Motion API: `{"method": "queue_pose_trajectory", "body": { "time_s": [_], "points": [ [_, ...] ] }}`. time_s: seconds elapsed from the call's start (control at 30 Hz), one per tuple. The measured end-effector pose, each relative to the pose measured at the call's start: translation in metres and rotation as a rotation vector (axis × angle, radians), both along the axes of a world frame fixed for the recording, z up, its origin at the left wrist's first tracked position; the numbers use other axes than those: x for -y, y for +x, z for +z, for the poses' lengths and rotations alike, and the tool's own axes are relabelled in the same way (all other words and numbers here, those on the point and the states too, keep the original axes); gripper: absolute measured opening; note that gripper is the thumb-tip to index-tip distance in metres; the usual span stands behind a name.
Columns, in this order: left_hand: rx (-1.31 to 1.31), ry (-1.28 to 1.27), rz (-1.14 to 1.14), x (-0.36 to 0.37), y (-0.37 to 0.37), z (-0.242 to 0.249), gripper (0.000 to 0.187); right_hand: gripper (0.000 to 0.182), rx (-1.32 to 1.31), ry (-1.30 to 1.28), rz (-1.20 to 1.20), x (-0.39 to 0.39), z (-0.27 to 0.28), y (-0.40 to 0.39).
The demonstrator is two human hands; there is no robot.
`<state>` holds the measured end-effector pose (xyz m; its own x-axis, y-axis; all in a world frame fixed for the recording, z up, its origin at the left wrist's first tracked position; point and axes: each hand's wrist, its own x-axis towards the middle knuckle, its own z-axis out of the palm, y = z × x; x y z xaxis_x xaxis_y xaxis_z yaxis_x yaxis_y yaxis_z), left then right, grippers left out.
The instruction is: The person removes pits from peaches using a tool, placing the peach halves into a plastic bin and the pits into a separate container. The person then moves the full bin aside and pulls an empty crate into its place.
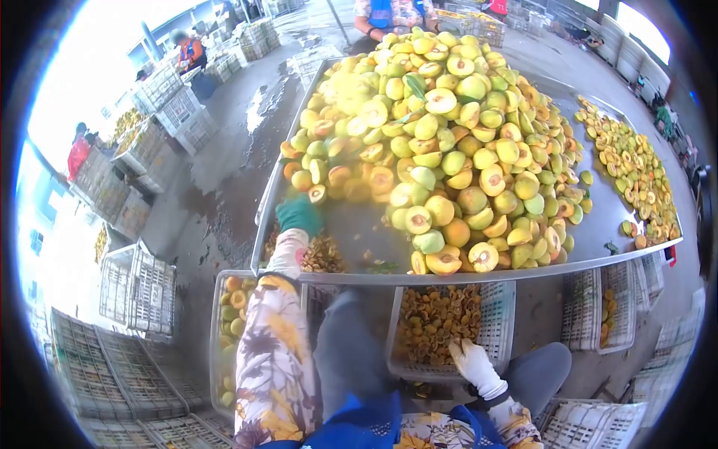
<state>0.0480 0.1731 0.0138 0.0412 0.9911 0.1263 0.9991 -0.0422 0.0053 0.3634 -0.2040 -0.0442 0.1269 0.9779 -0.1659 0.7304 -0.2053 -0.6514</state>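
Right hand (477,365), white-gloved, at the near side of a crate (498,322) of brown pieces (437,314); left hand (299,215), green-gloved (somewhat blurred), over a metal table (355,232) bearing heaped fruit (479,161), many halved — whether either grasps anything cannot be told; beyond, a person (381,13) in blue.

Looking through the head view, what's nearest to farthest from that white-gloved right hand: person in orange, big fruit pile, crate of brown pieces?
From the right hand:
1. Crate of brown pieces, right at the hand.
2. Big fruit pile, ahead on the table.
3. Person in orange, far off, upper left.
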Motion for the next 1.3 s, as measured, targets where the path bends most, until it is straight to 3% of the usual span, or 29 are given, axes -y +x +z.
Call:
{"method": "queue_pose_trajectory", "body": {
  "time_s": [0.03,0.2,0.23,0.33,0.43,0.5,0.67,0.73,0.87,0.97,1.03,1.07,1.17,1.27,1.3],
  "points": [
    [-0.005,0.028,0.018,0.012,0.002,0.014,0.049,0.039,-0.005,-0.069,-0.051,0.004,-0.004,0.005],
    [1.968,-0.377,-0.168,0.108,0.006,0.067,0.042,0.033,-0.071,0.029,-0.045,-0.003,0.006,0.0],
    [2.075,-0.435,-0.276,0.132,0.014,0.066,0.043,0.031,-0.06,0.071,-0.027,-0.007,0.01,-0.005],
    [2.464,-0.767,-0.144,0.201,0.045,0.057,0.05,0.02,-0.264,0.187,-0.042,-0.017,0.05,-0.023],
    [2.446,-0.579,0.129,0.257,0.1,0.069,0.055,0.016,-0.34,0.334,0.057,-0.016,0.109,-0.044],
    [2.379,-0.556,0.015,0.278,0.117,0.063,0.054,0.018,-0.172,0.493,0.202,-0.011,0.119,-0.055],
    [2.422,-0.611,-0.103,0.299,0.136,0.051,0.047,0.015,-0.027,0.481,0.179,-0.015,0.129,-0.06],
    [2.246,-0.534,-0.142,0.299,0.132,0.043,0.043,0.015,-0.005,0.439,0.217,-0.014,0.125,-0.058],
    [2.044,-0.32,-0.189,0.297,0.137,0.025,0.036,0.016,-0.079,0.396,0.196,-0.012,0.123,-0.062],
    [2.105,-0.292,-0.099,0.302,0.14,0.019,0.032,0.018,-0.223,0.377,0.229,-0.016,0.117,-0.061],
    [1.811,-0.235,-0.177,0.296,0.137,0.023,0.031,0.025,-0.28,0.368,0.273,-0.018,0.111,-0.056],
    [1.664,-0.212,-0.206,0.293,0.134,0.024,0.031,0.031,-0.342,0.194,0.292,-0.019,0.113,-0.052],
    [1.671,-0.831,-0.05,0.276,0.12,0.024,0.032,0.055,-0.51,-0.366,0.255,-0.027,0.124,-0.047],
    [2.096,-0.653,-0.056,0.291,0.121,0.027,0.035,0.054,-0.667,-0.483,0.077,-0.029,0.144,-0.05],
    [2.034,-0.355,-0.188,0.299,0.128,0.024,0.033,0.053,-0.684,-0.459,0.056,-0.029,0.145,-0.05]
  ]
}}
